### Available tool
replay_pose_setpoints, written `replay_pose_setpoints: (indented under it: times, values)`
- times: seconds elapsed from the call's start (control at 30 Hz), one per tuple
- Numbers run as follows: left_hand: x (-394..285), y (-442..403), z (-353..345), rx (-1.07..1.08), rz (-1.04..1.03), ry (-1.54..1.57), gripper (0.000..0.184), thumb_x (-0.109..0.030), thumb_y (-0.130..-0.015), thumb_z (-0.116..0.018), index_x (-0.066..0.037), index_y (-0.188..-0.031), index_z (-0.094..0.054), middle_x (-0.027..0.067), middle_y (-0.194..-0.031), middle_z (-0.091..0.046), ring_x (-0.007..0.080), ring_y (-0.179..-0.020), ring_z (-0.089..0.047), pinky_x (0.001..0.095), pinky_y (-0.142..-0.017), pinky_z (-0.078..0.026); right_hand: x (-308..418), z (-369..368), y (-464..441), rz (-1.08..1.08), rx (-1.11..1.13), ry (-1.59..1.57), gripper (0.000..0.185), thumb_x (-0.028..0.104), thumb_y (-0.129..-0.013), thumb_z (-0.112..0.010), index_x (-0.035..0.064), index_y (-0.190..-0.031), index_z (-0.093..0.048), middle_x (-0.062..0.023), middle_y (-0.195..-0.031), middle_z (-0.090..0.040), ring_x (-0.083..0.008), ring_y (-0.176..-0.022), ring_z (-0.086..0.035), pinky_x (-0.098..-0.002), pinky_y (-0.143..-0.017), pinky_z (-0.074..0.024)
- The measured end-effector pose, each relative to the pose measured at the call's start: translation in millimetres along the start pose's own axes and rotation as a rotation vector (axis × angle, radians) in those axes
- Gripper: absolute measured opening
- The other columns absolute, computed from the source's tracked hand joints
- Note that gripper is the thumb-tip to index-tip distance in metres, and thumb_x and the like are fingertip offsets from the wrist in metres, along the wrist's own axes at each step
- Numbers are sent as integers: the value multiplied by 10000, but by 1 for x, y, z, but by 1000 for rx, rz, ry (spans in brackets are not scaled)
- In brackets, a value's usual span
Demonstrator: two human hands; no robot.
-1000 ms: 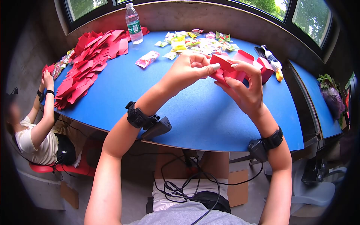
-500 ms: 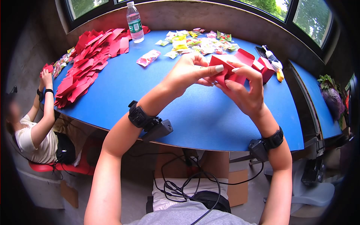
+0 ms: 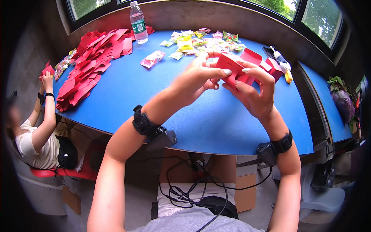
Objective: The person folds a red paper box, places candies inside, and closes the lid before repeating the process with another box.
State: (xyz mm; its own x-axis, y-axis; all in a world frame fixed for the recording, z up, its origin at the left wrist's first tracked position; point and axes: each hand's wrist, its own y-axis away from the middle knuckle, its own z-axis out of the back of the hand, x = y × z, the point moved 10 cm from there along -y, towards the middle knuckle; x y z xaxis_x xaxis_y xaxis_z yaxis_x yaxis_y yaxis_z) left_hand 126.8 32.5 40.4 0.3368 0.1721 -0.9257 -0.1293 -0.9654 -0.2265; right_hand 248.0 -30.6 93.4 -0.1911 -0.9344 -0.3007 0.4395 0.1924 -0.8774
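Note:
Both my hands hold a small red paper box (image 3: 228,65) above the blue table. My left hand (image 3: 203,75) pinches its left side, the thumb lying on the red card. From the right, my right hand (image 3: 256,91) grips the box with thumb and fingers around its lower edge and flaps. How the flaps fold between the fingers is partly hidden. Just behind my right hand stand other red boxes (image 3: 275,70) with raised flaps. Beyond my hands lies a spread of small wrapped candies (image 3: 208,44), and one pink packet (image 3: 152,59) sits apart to the left.
A long heap of flat red cards (image 3: 87,65) covers the table's left part, beside a water bottle (image 3: 139,23). Toward the right edge lie a dark phone and a white-and-yellow item (image 3: 284,63). At far left a person (image 3: 38,135) holds a red piece. Cables (image 3: 189,189) hang over my lap.
The red box has tilted slightly between my hands, and my left fingers have shifted a little. The other person's red piece has also changed angle.

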Motion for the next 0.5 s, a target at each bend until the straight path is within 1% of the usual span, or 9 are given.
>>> replay_pose_setpoints:
  times: [0.07, 0.1, 0.13, 0.2, 0.33, 0.4, 0.5]
  values:
    - [9, 2, -5, 44, 59, 110, 427, -177, -795, -647, -74, -1144, -424, 32, -892, -559, 56, -634, -509, 188, -510, -411, 4, -4, 2, 40, 50, 23, 237, 22, -667, -741, 72, -820, -567, -104, -1073, -457, -308, -998, -575, -404, -796, -537]
    - [12, 1, -4, 60, 78, 54, 533, -233, -793, -614, -55, -1223, -356, 54, -910, -541, 85, -673, -499, 249, -581, -462, 4, -5, 2, 39, 51, 22, 237, 22, -667, -741, 72, -820, -567, -104, -1073, -457, -308, -998, -575, -404, -796, -537]
    - [12, 2, -6, 59, 80, 55, 533, -233, -793, -614, -55, -1223, -356, 54, -910, -541, 85, -673, -499, 249, -581, -462, 3, -4, 2, 29, 38, 7, 222, 20, -674, -728, 73, -821, -570, -104, -1069, -461, -311, -997, -575, -411, -800, -531]
    - [12, 4, -12, 49, 104, 113, 387, -208, -806, -590, -72, -1128, -425, 36, -876, -554, 69, -616, -518, 219, -519, -484, 2, -3, 2, 17, 24, -5, 208, 18, -681, -715, 73, -821, -573, -104, -1065, -465, -314, -996, -574, -419, -804, -525]
    - [11, 2, -15, 101, 80, 70, 382, -220, -804, -577, -65, -1119, -425, 52, -888, -557, 88, -654, -558, 232, -527, -504, 2, -3, 3, 29, 21, -22, 193, 7, -692, -699, 76, -829, -582, -105, -1071, -468, -310, -993, -576, -404, -810, -523]
    - [10, 2, -12, 73, 59, 18, 373, -220, -806, -570, -62, -1113, -429, 62, -899, -558, 105, -698, -585, 241, -538, -507, 2, -5, 4, 27, 29, -31, 187, 6, -697, -693, 76, -832, -585, -108, -1077, -468, -309, -992, -577, -399, -813, -522]
    - [16, 1, -7, 38, 77, -29, 375, -213, -809, -560, -60, -1125, -430, 70, -919, -560, 117, -724, -590, 254, -560, -514, 1, -8, 5, 4, 55, -37, 177, 3, -713, -679, 79, -847, -592, -112, -1083, -472, -312, -991, -577, -395, -816, -520]
